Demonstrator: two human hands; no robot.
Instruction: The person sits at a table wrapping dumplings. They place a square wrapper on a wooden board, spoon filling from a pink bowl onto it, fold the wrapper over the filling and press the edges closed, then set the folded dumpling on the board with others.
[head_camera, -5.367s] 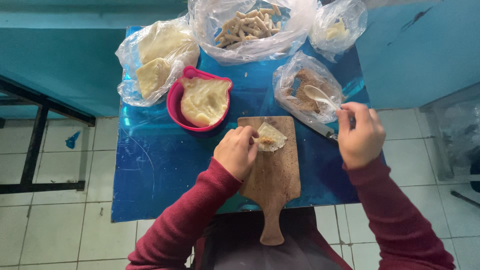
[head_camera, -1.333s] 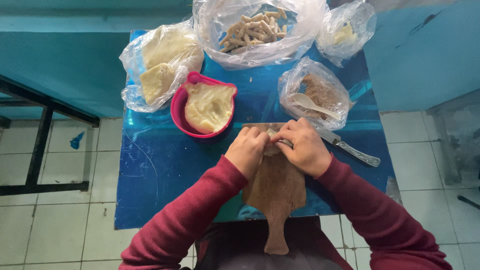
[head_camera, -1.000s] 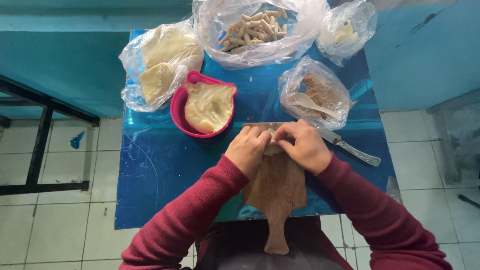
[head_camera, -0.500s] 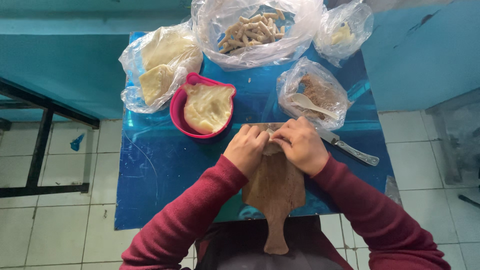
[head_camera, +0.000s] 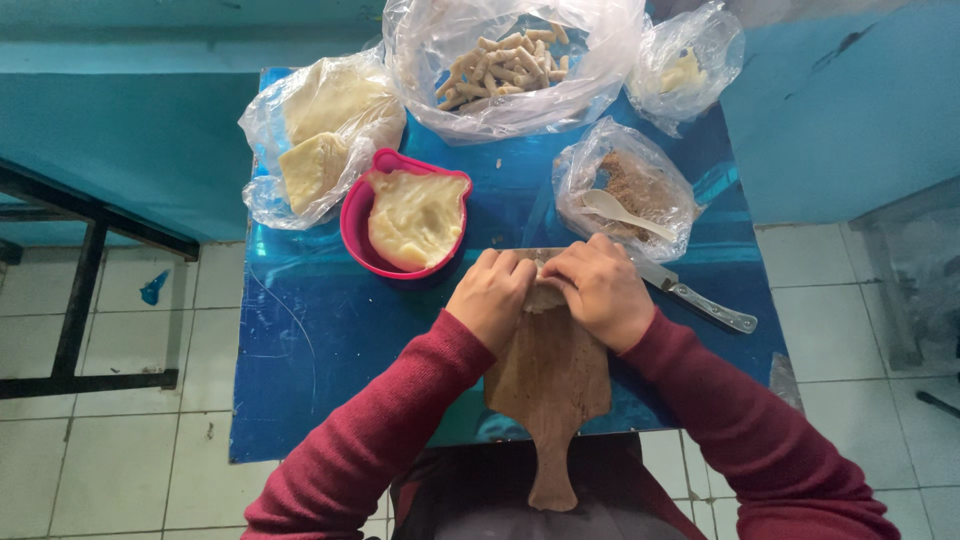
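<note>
A wooden cutting board (head_camera: 548, 385) with a handle lies on the blue table (head_camera: 320, 350). At its far end a pale dough wrapper (head_camera: 545, 296) shows between my fingers. My left hand (head_camera: 492, 296) and my right hand (head_camera: 598, 290) both press on the wrapper, fingers curled over it and touching each other. Most of the wrapper is hidden under them. Both sleeves are dark red.
A pink bowl (head_camera: 352, 222) of pale paste stands left of my hands. Plastic bags hold brown filling with a white spoon (head_camera: 622, 210), flat wrappers (head_camera: 320, 130), rolled pieces (head_camera: 505, 62) and a small item (head_camera: 685, 70). A knife (head_camera: 705, 302) lies to the right.
Five seconds ago my right hand held the spoon over the filling bag; now the spoon rests in the bag and both hands are on the wrapper. Over the last second they barely moved.
</note>
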